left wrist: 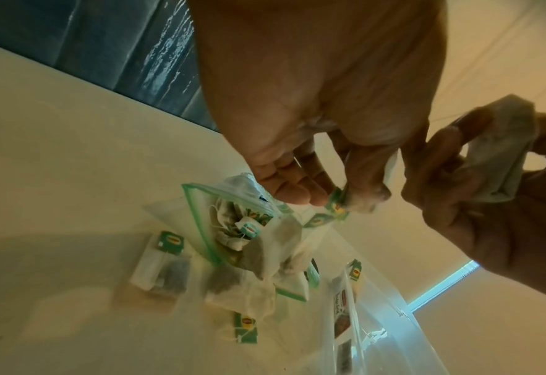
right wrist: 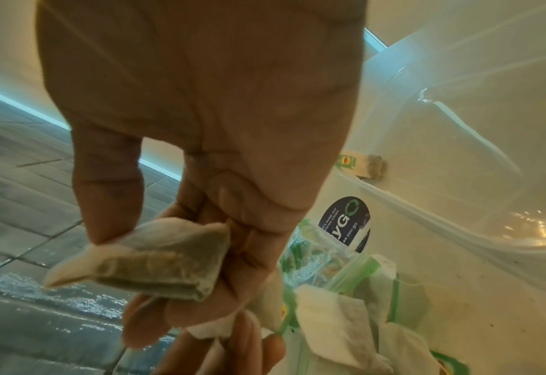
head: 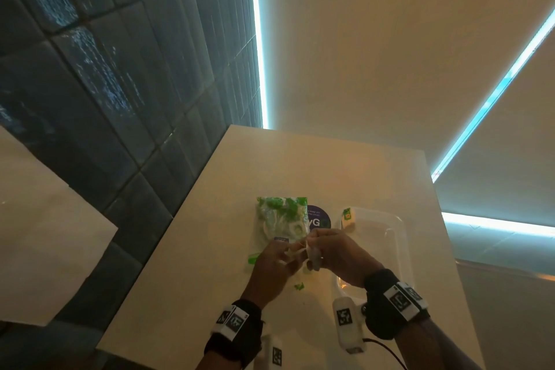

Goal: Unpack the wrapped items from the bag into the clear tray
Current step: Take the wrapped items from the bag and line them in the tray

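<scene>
L→R. Far left on the surface (head: 210, 219): loose tea bags (left wrist: 162, 266) lying flat beside the zip bag (head: 280, 219), which lies w/ its green-edged mouth toward the person and more tea bags spilling out of it.

Left hand (head: 274, 261): grip closed to a thumb-and-fingertip pinch on a small green paper tag (left wrist: 337, 205); other fingers loosely extended. It hangs just above the bag mouth.

Right hand (head: 336, 255): grip closed, thumb + fingers curled round one tea bag (right wrist: 165, 256), pinched by its paper end, long axis lying crosswise to the fingers. A thin thread looks to run betw. the two hands, so tag & tea bag are prob. one item; too fine to be sure.

Right of the hands: clear tray (head: 399, 237), just beside the right hand, wrist over its near corner. One tea bag w/ tag (head: 348, 218) sits at its far-left corner; rest of it looks bare.

Key relation: tray lies to the right of the held tea bag, on the right hand's side; left hand is further off, w/ the bag under it. Judgement: the drop-off suits the right hand, a short sideways carry over the tray's left rim, but the left pinch on the tag must let go first or the thread will pull taut. Most items still in or by the bag, so task is early.
</scene>
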`<state>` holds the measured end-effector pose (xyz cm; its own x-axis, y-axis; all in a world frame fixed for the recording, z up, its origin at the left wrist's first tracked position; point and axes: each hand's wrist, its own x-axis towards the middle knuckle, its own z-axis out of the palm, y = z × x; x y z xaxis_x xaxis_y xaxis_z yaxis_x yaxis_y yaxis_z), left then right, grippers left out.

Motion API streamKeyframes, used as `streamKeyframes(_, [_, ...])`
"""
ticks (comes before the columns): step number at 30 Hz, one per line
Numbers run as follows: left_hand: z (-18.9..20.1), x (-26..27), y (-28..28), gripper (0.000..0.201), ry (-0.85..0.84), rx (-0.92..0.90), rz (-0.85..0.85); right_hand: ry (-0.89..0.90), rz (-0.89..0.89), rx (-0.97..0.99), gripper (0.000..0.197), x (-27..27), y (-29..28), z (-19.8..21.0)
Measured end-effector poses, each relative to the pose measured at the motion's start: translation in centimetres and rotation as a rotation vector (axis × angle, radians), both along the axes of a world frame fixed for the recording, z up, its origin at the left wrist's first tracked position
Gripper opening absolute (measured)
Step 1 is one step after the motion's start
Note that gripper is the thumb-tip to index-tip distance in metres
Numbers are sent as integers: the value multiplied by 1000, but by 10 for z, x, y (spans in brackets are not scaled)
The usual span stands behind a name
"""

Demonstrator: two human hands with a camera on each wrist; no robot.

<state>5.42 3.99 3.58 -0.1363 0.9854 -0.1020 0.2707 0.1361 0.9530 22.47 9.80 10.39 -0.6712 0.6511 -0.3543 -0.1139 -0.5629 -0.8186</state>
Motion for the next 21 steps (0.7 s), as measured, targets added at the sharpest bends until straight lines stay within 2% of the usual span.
streamKeyframes(4, [3, -1, -1, 10, 24, -4, -12, 108, -22, -26, 16, 2, 0, 4])
streamKeyframes(8, [6, -7, -4, 14, -114, -79, -53, 132, -142, -97, 21, 6, -1, 5])
streamKeyframes(11, [8, -13, -6, 23, -131, -92, -13, 25, -220, -82, 14, 5, -1, 3])
streamKeyframes(15, [9, -17, -4, 7, -141, -111, 39, -152, -271, -32, 11, 2, -3, -7])
streamKeyframes(17, [11, -17, -1, 12, -90, -102, 93, -183, -273, -23, 12, -1, -6, -10])
streamKeyframes(21, [19, -23, -2, 15, 174, -48, 265, -228, -289, -24, 18, -4, -10, -15])
